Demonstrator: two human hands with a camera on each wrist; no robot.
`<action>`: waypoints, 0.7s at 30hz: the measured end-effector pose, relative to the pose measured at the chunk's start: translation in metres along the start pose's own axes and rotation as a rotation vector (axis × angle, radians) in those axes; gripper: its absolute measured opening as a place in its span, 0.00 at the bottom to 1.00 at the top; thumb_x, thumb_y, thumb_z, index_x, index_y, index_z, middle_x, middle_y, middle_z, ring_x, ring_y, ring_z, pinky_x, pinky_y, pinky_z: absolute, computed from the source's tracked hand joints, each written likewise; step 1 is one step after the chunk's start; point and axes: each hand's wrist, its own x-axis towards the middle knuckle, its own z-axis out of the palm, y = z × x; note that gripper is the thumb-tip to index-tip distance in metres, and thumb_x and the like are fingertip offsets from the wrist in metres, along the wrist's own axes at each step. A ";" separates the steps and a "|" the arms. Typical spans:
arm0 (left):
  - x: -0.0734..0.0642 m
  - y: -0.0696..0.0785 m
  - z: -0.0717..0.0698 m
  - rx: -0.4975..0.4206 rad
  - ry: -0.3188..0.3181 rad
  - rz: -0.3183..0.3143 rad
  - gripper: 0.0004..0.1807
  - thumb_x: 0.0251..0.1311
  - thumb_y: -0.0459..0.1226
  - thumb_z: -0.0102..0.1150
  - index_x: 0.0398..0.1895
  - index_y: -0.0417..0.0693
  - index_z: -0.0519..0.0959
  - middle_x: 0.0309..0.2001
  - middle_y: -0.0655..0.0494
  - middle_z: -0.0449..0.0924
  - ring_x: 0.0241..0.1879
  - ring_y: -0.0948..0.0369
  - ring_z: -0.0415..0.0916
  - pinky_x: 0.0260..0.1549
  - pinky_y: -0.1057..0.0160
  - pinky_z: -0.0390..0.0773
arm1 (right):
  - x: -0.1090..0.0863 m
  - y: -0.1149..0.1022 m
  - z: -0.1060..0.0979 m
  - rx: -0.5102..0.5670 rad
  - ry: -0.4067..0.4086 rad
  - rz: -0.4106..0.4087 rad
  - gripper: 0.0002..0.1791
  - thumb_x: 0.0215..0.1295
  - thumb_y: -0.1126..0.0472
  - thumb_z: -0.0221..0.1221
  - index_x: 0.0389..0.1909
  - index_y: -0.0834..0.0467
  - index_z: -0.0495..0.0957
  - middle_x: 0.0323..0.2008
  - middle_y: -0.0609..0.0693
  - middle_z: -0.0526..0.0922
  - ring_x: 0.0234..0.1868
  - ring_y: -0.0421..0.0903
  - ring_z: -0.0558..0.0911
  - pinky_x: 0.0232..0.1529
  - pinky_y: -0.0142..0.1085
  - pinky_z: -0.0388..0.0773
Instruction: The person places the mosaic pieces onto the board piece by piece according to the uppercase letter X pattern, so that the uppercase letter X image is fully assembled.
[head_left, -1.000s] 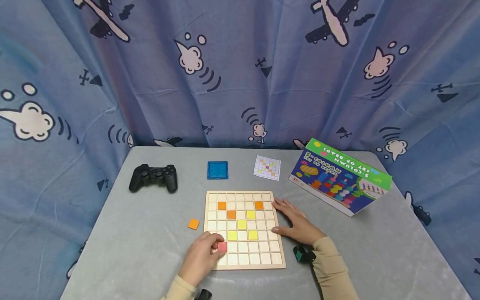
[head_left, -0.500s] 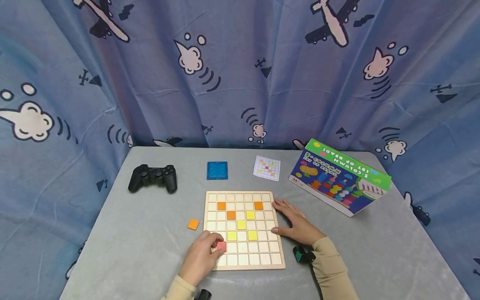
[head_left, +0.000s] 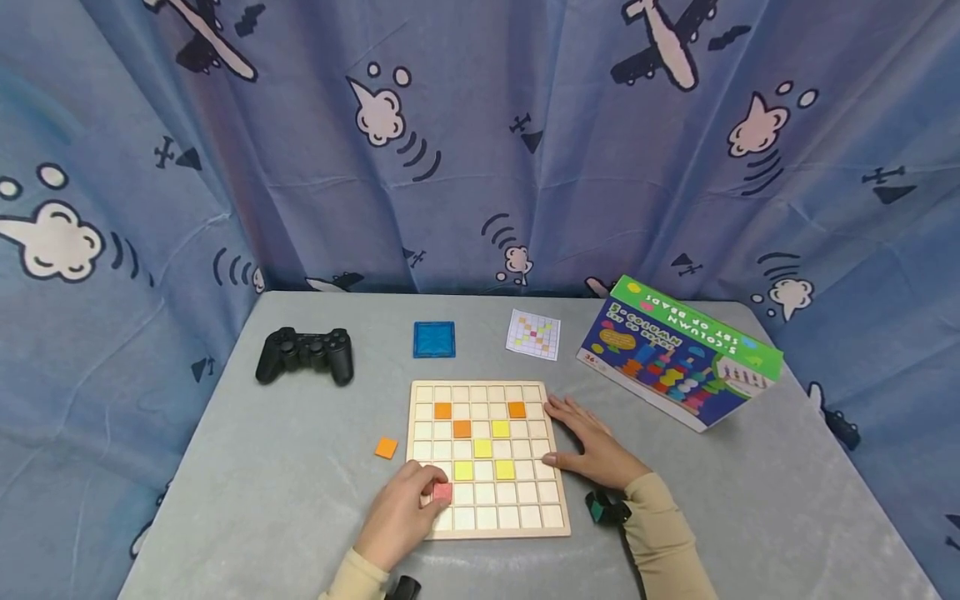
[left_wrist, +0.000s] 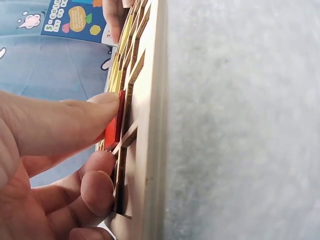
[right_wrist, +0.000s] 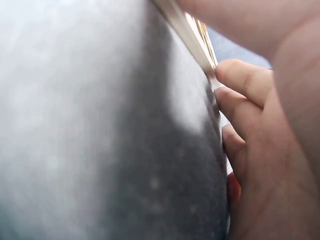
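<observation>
A square wooden grid board (head_left: 517,521) lies on the grey table, with several orange and yellow tiles set in its cells. Over its lower left part, my left hand (head_left: 401,508) pinches a red square tile (head_left: 442,493) between thumb and fingers. The left wrist view shows that red tile (left_wrist: 115,127) at the cell dividers, under the thumb; whether it sits fully in a cell I cannot tell. My right hand (head_left: 596,446) rests at the board's right edge, fingers extended and touching the rim. A loose orange tile (head_left: 386,448) lies left of the board.
Behind the board are a blue square tray (head_left: 434,340) and a printed pattern card (head_left: 533,335). A black game controller (head_left: 303,356) lies at the back left. The colourful toy box (head_left: 678,354) stands at the back right, before a blue curtain (head_left: 450,208).
</observation>
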 end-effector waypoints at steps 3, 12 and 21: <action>0.000 -0.001 0.000 -0.008 0.001 0.003 0.11 0.48 0.35 0.72 0.34 0.51 0.80 0.28 0.62 0.69 0.26 0.70 0.62 0.24 0.71 0.64 | 0.000 -0.001 0.000 -0.010 -0.003 0.009 0.46 0.57 0.40 0.63 0.73 0.52 0.57 0.74 0.52 0.54 0.75 0.58 0.47 0.69 0.59 0.41; 0.001 0.000 -0.001 -0.008 0.005 0.008 0.12 0.47 0.33 0.72 0.34 0.51 0.80 0.29 0.62 0.70 0.27 0.68 0.64 0.25 0.70 0.66 | 0.001 -0.004 -0.004 -0.002 -0.028 0.033 0.47 0.57 0.39 0.63 0.73 0.52 0.56 0.74 0.51 0.52 0.75 0.57 0.45 0.69 0.59 0.39; 0.005 -0.005 -0.011 -0.060 0.000 -0.078 0.05 0.59 0.39 0.64 0.36 0.50 0.80 0.26 0.66 0.68 0.23 0.71 0.62 0.23 0.71 0.65 | 0.000 -0.004 -0.003 -0.004 -0.032 0.044 0.47 0.57 0.39 0.63 0.73 0.52 0.56 0.74 0.51 0.53 0.75 0.57 0.46 0.69 0.59 0.40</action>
